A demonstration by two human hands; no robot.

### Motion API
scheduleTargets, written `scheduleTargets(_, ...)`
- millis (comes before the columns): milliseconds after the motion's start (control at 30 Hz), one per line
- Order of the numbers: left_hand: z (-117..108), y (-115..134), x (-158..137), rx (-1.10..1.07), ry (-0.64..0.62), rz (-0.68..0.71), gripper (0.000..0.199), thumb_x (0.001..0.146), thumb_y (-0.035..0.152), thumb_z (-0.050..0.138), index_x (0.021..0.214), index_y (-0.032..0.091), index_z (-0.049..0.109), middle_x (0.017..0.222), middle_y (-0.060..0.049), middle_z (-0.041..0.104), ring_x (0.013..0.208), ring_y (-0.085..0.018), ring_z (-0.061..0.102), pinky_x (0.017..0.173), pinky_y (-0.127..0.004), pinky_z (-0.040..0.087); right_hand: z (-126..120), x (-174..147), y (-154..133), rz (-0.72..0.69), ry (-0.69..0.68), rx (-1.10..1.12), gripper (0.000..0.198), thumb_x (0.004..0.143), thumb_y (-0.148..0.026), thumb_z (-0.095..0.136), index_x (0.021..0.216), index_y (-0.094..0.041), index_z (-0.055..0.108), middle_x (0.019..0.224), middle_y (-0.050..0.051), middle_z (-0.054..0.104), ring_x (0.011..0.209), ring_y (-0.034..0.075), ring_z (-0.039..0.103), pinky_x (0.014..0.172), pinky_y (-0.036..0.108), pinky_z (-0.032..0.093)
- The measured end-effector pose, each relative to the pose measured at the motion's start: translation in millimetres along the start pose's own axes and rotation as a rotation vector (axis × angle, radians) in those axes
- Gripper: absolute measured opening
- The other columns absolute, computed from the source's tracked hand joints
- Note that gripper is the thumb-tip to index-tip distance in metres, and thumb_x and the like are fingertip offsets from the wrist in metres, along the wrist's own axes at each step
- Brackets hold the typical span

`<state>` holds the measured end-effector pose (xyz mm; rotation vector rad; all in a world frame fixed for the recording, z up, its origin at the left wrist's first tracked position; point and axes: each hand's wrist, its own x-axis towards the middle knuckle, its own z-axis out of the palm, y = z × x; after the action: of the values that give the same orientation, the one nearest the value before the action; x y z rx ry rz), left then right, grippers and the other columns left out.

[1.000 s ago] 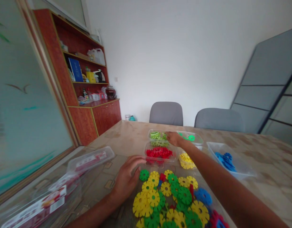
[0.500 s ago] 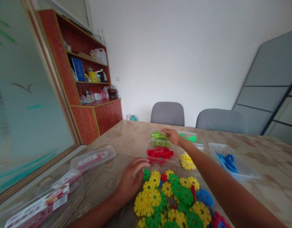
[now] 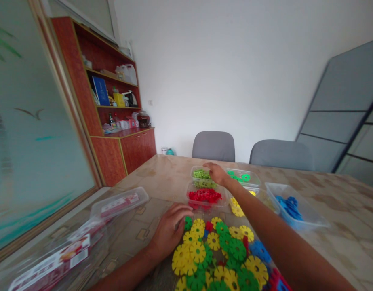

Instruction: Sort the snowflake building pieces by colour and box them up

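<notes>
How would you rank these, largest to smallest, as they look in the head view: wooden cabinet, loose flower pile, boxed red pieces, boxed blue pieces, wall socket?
1. Wooden cabinet
2. Loose flower pile
3. Boxed red pieces and boxed blue pieces: too alike in size to rank
4. Wall socket

Yellow pieces [image 3: 236, 208] partly behind right forearm [image 3: 274, 230]; disc pile [image 3: 236, 249] cropped below.

Flower discs [image 3: 197, 252]: smooth matt plastic
Tub [image 3: 312, 219], four o'clock: translucent plastic
Worktop [image 3: 165, 171]: smooth, faint sheen
Cabinet [image 3: 106, 155], ten o'clock: glossy wood-look
</notes>
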<state>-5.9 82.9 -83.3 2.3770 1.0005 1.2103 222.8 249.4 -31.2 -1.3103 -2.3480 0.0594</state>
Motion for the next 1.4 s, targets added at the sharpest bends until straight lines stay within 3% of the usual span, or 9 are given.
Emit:
scheduleTargets(200,0,0,-1,0.000,-0.013,0.031,0.025,0.091,0.015,0.041,0.098,0.022,0.065,0.103,-0.005,0.064,0.100,-0.018,0.058,0.089,-0.030,0.045,3,-4,-11,-0.050,-0.077,-0.032,0.029,0.092,-0.030,0.056,0.117,-0.017,0.056,0.119,0.008,0.059,0.098,0.021,0.061,0.083,0.042,0.052)
scheduleTargets(467,2,1,0,-0.005,-0.036,0.065,0.026,0.090,0.013,0.040,0.097,0.022,0.063,0.104,-0.005,0.063,0.101,-0.018,0.057,0.090,-0.030,0.044,-11,-5,-9,-0.001,-0.040,-0.025,0.026,0.093,-0.030,0.054,0.116,-0.018,0.057,0.120,0.008,0.058,0.099,0.021,0.060,0.084,0.042,0.051)
scheduleTargets(667,2,0,-3,-0.013,-0.078,0.089,0.029,0.089,0.009,0.037,0.097,0.021,0.062,0.104,-0.006,0.063,0.102,-0.018,0.056,0.090,-0.031,0.044,8,-2,-23,-0.024,-0.095,0.072,0.026,0.092,-0.030,0.055,0.115,-0.018,0.057,0.118,0.007,0.059,0.097,0.020,0.061,0.082,0.041,0.052)
scheduleTargets(933,1,4,-1,-0.027,-0.091,0.103,0.031,0.086,0.006,0.037,0.096,0.021,0.062,0.104,-0.006,0.063,0.101,-0.019,0.056,0.090,-0.033,0.044,-6,-4,-11,0.041,-0.012,0.176,0.027,0.093,-0.031,0.054,0.117,-0.018,0.057,0.118,0.008,0.059,0.097,0.020,0.061,0.082,0.041,0.052)
scheduleTargets(1100,1,1,-2,-0.014,-0.084,0.092,0.030,0.088,0.007,0.038,0.096,0.022,0.063,0.103,-0.005,0.064,0.100,-0.018,0.057,0.089,-0.031,0.044,-6,-13,-26,0.002,-0.045,0.245,0.026,0.092,-0.031,0.056,0.113,-0.016,0.058,0.112,0.006,0.062,0.092,0.019,0.063,0.079,0.039,0.053)
scheduleTargets(1267,-2,-1,0,0.011,-0.047,0.052,0.026,0.090,0.012,0.039,0.093,0.021,0.064,0.099,-0.005,0.066,0.096,-0.018,0.060,0.087,-0.030,0.046,-35,-38,-39,0.025,0.073,0.311,0.018,0.093,-0.022,0.050,0.098,-0.015,0.066,0.095,0.006,0.070,0.090,0.020,0.064,0.084,0.037,0.050)
scheduleTargets(1400,-3,-1,1,0.042,-0.054,0.036,0.026,0.091,0.014,0.039,0.094,0.020,0.064,0.099,-0.004,0.067,0.096,-0.017,0.061,0.087,-0.028,0.046,-69,-100,-50,0.012,0.089,0.397,0.026,0.092,-0.026,0.043,0.101,-0.019,0.067,0.095,0.003,0.073,0.084,0.019,0.068,0.077,0.030,0.053)
